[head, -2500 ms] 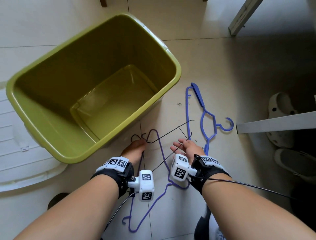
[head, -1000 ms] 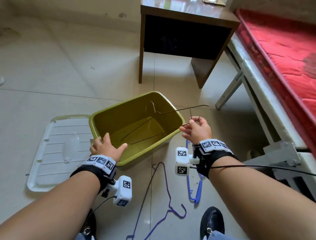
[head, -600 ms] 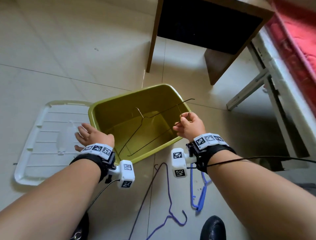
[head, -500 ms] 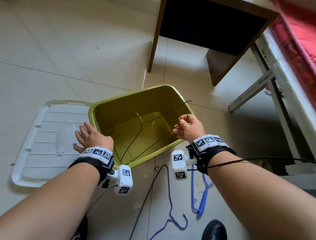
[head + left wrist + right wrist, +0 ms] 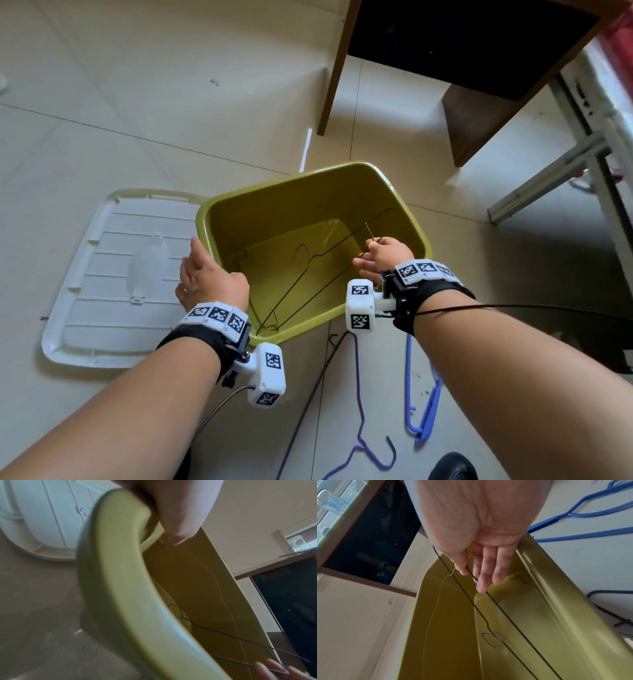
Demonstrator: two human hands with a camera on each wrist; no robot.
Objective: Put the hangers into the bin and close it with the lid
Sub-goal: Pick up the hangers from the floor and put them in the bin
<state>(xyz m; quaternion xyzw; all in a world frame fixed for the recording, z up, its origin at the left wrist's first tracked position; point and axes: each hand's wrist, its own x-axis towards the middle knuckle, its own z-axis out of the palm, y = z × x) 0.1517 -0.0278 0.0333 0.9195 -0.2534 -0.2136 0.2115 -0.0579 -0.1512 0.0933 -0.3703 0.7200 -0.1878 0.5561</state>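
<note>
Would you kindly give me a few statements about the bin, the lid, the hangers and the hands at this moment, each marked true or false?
1. The olive-green plastic bin is closed by its lid. False: the white ribbed plastic lid lies flat on the floor beside the open bin.
2. The right hand pinches the thin black wire hanger, which reaches down into the bin. True.
3. The left hand holds a hanger. False: it rests at the bin's rim, its thumb over the edge.
4. The blue plastic hanger lies on the floor outside the bin. True.
5. The purple wire hanger is inside the bin. False: it lies on the floor.
</note>
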